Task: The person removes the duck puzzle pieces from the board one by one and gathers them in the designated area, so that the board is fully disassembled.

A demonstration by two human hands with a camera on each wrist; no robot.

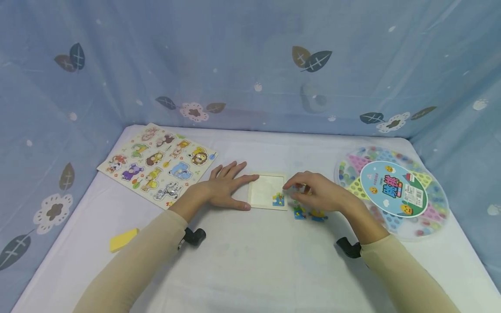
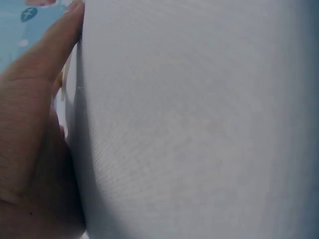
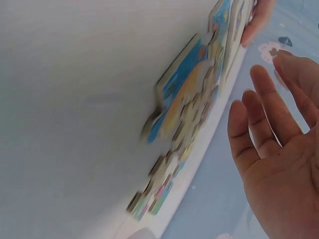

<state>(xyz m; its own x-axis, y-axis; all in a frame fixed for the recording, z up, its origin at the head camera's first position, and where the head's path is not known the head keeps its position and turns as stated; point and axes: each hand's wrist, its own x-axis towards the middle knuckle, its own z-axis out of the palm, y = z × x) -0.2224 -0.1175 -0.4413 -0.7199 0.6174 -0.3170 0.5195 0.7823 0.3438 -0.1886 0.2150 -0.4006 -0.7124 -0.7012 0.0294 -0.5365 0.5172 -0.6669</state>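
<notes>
A small square wooden puzzle tray (image 1: 261, 188) lies mid-table, with a blue, green and yellow puzzle piece (image 1: 278, 200) in its lower right corner. My left hand (image 1: 224, 189) rests on the cloth with fingers spread, its index fingertip and thumb at the tray's left edge. Right of the tray, my right hand (image 1: 320, 192) hovers over several loose puzzle pieces (image 1: 299, 213), partly hiding them. The right wrist view shows its fingers gently bent and nothing held; the pieces (image 3: 180, 74) lie below it. In the left wrist view, my left hand (image 2: 27, 124) lies against the white cloth.
A wooden animal puzzle board (image 1: 158, 164) lies at the back left, a yellow block (image 1: 123, 240) at the near left. On the right is a round clear game box (image 1: 354, 171) with coloured marbles. Blue patterned curtains (image 1: 242, 65) enclose the white table (image 1: 250, 261).
</notes>
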